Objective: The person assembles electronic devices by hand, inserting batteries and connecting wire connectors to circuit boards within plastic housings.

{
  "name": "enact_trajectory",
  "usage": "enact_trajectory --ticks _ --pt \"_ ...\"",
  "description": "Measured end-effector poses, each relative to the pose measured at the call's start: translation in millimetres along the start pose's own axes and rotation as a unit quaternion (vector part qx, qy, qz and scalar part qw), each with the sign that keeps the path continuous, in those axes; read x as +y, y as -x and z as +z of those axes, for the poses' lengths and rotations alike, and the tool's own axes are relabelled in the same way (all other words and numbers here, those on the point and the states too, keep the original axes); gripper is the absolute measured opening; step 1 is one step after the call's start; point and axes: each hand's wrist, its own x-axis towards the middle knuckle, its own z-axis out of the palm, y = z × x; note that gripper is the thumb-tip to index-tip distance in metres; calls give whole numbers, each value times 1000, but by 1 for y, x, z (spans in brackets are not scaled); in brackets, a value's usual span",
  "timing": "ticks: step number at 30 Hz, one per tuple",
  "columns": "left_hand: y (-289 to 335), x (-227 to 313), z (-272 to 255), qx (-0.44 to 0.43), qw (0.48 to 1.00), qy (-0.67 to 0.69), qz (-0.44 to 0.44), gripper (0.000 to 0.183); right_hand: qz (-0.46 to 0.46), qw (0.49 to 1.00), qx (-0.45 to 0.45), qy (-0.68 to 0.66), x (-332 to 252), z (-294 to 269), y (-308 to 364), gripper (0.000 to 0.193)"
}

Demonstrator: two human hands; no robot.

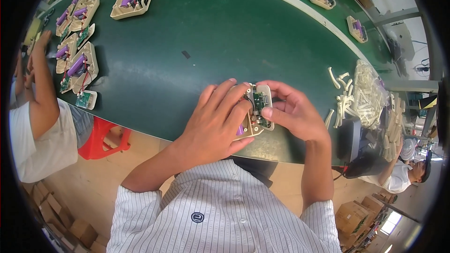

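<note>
At the near edge of the table, both my hands are on a cream plastic housing [255, 130]. My left hand [208, 119] lies over its left part, fingers bent across it and thumb along the near side. Under those fingers a bit of a purple battery cell [240, 130] shows; the rest is covered. My right hand [298, 112] pinches a small cream end piece [268, 94] between thumb and fingers, at the right side of the housing. A green circuit board [259, 103] sits against that piece. Whether piece and housing are joined, I cannot tell.
Several similar housings with purple cells [78, 65] stand at the left; another housing [133, 0] sits farther back. Right of my hands lie cream strips [344, 103], a clear bag [368, 93] of them and a dark box-like object [349, 138]. A co-worker's arm [44, 75] reaches in at left, beside a red stool [101, 140].
</note>
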Motion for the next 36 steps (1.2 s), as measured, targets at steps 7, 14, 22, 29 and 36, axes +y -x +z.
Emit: enact_trajectory --ticks 7,14,22,29,36 --pt "0 -1 0 19 1000 22 -6 89 -3 1000 2 -10 1 2 -3 52" --pt "-1 1 -1 12 1000 17 -8 93 -13 1000 17 -13 3 6 -1 51" --pt "-1 1 -2 5 1000 10 -11 96 4 999 32 -1 2 10 -2 49" --pt "0 -1 -1 3 1000 20 -10 102 -5 1000 28 9 3 9 -1 50" --pt "1 -1 -2 11 999 31 -18 105 -7 1000 6 0 4 8 1 46"
